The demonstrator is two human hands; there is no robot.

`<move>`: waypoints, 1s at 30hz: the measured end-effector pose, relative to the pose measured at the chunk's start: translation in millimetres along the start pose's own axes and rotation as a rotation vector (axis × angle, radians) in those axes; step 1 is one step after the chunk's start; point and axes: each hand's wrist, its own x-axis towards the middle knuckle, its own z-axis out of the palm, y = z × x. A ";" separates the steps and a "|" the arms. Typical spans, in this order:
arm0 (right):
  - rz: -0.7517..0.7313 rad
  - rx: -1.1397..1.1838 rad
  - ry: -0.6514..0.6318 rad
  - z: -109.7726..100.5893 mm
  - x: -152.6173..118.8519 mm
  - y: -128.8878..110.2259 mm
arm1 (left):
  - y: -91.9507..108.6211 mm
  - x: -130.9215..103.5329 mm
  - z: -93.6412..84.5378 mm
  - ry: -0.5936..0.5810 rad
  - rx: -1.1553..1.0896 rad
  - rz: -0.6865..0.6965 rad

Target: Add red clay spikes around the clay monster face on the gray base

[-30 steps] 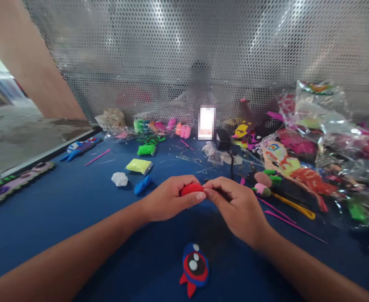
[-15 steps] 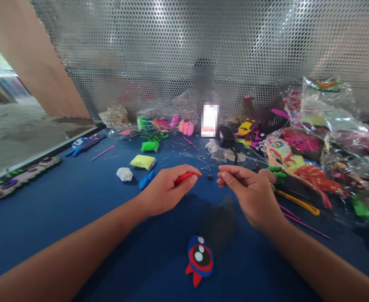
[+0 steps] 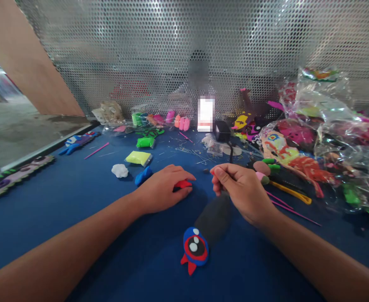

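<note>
In the head view, my left hand (image 3: 160,188) is low at the tabletop, its thumb and fingers around a lump of red clay (image 3: 183,184) that its fingers partly cover. My right hand (image 3: 239,186) pinches a tiny bit of red clay (image 3: 213,172) between thumb and forefinger. Below and between the hands lies a clay figure (image 3: 196,247) with a blue head, a red-ringed black eye, white dots and red points. Its dark grey body (image 3: 214,218) stretches up toward my right wrist. Blue clay (image 3: 143,176) sits just beyond my left hand, beside white clay (image 3: 119,170).
Yellow (image 3: 139,158) and green (image 3: 145,142) clay packets lie at the back left. A black box (image 3: 222,130) stands near a bright, blurred screen (image 3: 206,113). Plastic bags and clay figures crowd the right, with purple sticks (image 3: 294,213) and a yellow tool (image 3: 293,193) nearer.
My left hand has lowered toward the table with the red clay, its fingertips parting somewhat. A small red bit now shows at my right fingertips. The whole view has shifted slightly.
</note>
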 end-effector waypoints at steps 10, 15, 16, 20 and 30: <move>-0.042 -0.217 -0.099 2.2 -7.2 -2.5 | 18.0 -1.6 -9.2 0.186 -0.072 0.139; -0.111 -0.250 -0.188 7.7 -14.8 -12.2 | 24.0 -6.3 -5.4 0.273 -0.165 0.271; -0.110 -0.241 -0.206 8.1 -16.0 -13.7 | 24.8 -7.0 -4.1 0.297 -0.185 0.278; -0.050 -0.155 -0.359 7.8 -18.2 -17.8 | 28.8 -8.2 -1.5 0.353 -0.281 0.314; -0.042 -0.153 -0.372 10.5 -21.1 -18.3 | 38.5 -11.0 -7.4 0.258 -0.382 0.283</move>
